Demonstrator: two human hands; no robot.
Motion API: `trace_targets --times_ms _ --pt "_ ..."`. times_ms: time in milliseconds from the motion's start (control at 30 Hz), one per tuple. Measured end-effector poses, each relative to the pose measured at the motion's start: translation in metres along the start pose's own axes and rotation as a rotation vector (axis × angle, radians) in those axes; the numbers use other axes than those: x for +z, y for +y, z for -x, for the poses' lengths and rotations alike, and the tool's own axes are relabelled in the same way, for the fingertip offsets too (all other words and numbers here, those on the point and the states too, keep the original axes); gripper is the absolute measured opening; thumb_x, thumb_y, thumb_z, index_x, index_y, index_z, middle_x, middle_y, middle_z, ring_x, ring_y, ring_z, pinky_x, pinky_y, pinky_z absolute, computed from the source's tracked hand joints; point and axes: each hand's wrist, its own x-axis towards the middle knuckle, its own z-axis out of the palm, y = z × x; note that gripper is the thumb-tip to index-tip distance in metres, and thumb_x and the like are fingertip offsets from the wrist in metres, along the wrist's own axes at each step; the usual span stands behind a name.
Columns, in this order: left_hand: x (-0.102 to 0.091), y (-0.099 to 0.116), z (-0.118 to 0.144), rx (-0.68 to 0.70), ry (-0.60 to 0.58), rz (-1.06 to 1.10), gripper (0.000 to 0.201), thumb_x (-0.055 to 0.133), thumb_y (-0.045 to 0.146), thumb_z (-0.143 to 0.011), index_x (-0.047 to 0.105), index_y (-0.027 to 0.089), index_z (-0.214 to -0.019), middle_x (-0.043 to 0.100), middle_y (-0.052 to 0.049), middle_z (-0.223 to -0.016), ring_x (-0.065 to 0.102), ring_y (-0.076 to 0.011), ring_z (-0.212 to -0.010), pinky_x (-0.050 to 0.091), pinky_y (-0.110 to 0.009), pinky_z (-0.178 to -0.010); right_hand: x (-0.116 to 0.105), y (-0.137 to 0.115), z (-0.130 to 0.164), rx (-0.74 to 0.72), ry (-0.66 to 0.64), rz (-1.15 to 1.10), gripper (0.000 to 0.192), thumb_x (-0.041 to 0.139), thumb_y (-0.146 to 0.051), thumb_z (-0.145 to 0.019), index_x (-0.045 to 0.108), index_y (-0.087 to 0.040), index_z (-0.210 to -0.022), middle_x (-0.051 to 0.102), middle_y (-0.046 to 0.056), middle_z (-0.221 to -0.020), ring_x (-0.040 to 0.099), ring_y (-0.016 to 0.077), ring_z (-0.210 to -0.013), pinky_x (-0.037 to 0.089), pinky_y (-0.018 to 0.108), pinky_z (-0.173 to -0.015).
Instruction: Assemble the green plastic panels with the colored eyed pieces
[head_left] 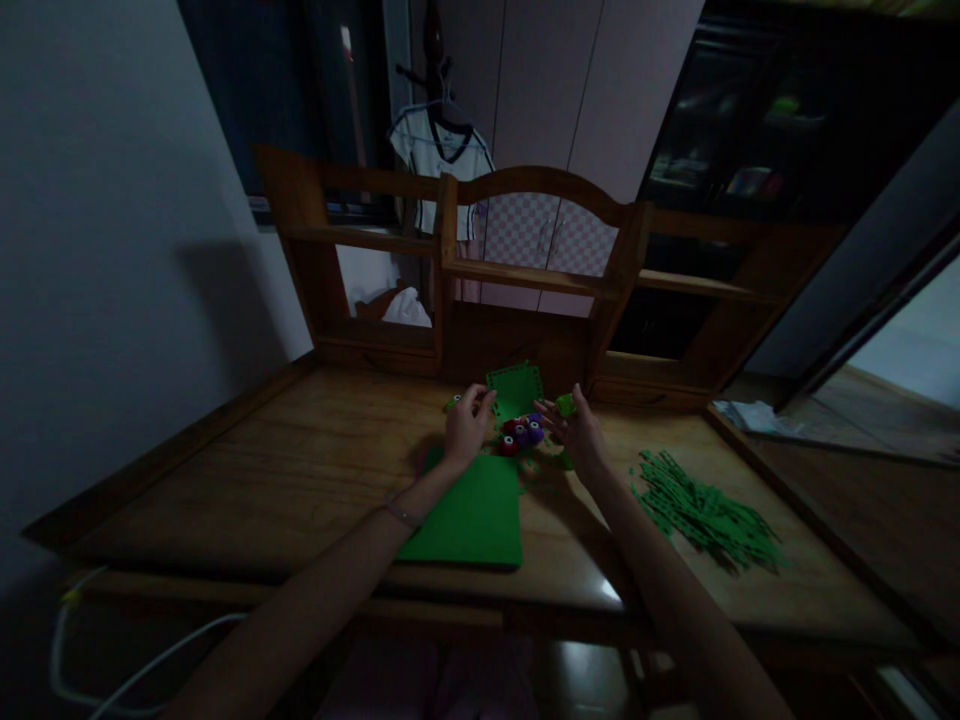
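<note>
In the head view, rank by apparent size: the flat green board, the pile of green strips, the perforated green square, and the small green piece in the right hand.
1. Flat green board
2. Pile of green strips, close to it
3. Perforated green square
4. Small green piece

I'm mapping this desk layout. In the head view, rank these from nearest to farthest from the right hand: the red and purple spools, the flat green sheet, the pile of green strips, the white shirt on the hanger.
1. Red and purple spools: just left of the right hand.
2. Flat green sheet: lower left, by the desk's front edge.
3. Pile of green strips: on the right.
4. White shirt: behind the desk, hanging up high.
</note>
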Motion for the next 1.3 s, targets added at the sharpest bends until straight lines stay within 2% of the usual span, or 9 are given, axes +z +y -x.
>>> trace_targets --times_ms 367,600,767,900,1000,1133,1300 --pt "-0.003 0.004 0.001 -0.012 -0.016 0.018 0.028 0.043 0.043 -0.088 0.056 0.019 -0.090 0.063 -0.002 -0.079 0.058 -0.0118 -0.065 0.039 -0.019 -0.056 0.000 0.001 0.001 -0.011 -0.003 0.002 0.036 0.057 -0.056 -0.079 0.051 -0.021 -0.077 0.067 0.005 -0.086 0.064 0.0259 -0.095 0.057 0.032 -0.069" --pt "0.000 0.009 0.004 -0.008 -0.060 0.054 0.030 0.056 0.045 -0.080 0.057 0.018 -0.092 0.063 -0.001 -0.072 0.055 -0.0112 -0.056 0.039 -0.020 -0.053 0.001 0.000 0.002 -0.007 -0.004 0.003 0.037 0.056 -0.057 -0.079 0.054 -0.020 -0.078 0.067 0.005 -0.085 0.065 0.0256 -0.093 0.057 0.032 -0.070" --pt "0.004 0.006 0.004 0.050 -0.091 0.090 0.029 0.059 0.041 -0.078 0.062 0.015 -0.092 0.068 -0.006 -0.086 0.061 -0.0152 -0.074 0.045 -0.024 -0.067 0.001 -0.001 0.002 -0.001 -0.020 0.005 0.036 0.056 -0.056 -0.080 0.054 -0.020 -0.077 0.068 0.005 -0.087 0.065 0.0255 -0.093 0.057 0.031 -0.067" --pt "0.007 -0.001 0.006 -0.008 -0.183 0.040 0.035 0.060 0.047 -0.076 0.065 0.012 -0.072 0.066 -0.004 -0.068 0.060 -0.0159 -0.062 0.044 -0.025 -0.059 0.001 -0.002 0.003 0.032 -0.038 0.003 0.036 0.055 -0.055 -0.081 0.054 -0.020 -0.075 0.068 0.005 -0.085 0.065 0.0261 -0.091 0.057 0.029 -0.060" --pt "0.007 -0.002 0.007 -0.020 -0.228 0.023 0.038 0.058 0.048 -0.076 0.065 0.013 -0.064 0.064 -0.003 -0.061 0.059 -0.0155 -0.058 0.043 -0.025 -0.056 0.001 -0.002 0.004 0.023 -0.034 0.007 0.036 0.056 -0.055 -0.081 0.055 -0.020 -0.075 0.068 0.005 -0.085 0.065 0.0257 -0.090 0.056 0.028 -0.058" --pt "0.006 0.004 0.008 0.001 -0.280 0.033 0.034 0.057 0.045 -0.078 0.067 0.015 -0.066 0.065 -0.003 -0.062 0.061 -0.0172 -0.061 0.046 -0.026 -0.057 0.001 -0.002 0.003 0.023 -0.028 -0.007 0.035 0.056 -0.055 -0.081 0.055 -0.020 -0.075 0.068 0.005 -0.085 0.066 0.0246 -0.087 0.056 0.028 -0.058" --pt "0.009 0.008 0.011 -0.041 -0.275 0.108 0.025 0.064 0.041 -0.073 0.069 0.016 -0.077 0.066 -0.005 -0.063 0.062 -0.0203 -0.064 0.048 -0.029 -0.056 -0.002 0.000 -0.001 0.032 -0.092 -0.078 0.033 0.057 -0.052 -0.081 0.057 -0.020 -0.075 0.067 0.002 -0.081 0.067 0.0227 -0.084 0.056 0.027 -0.059"
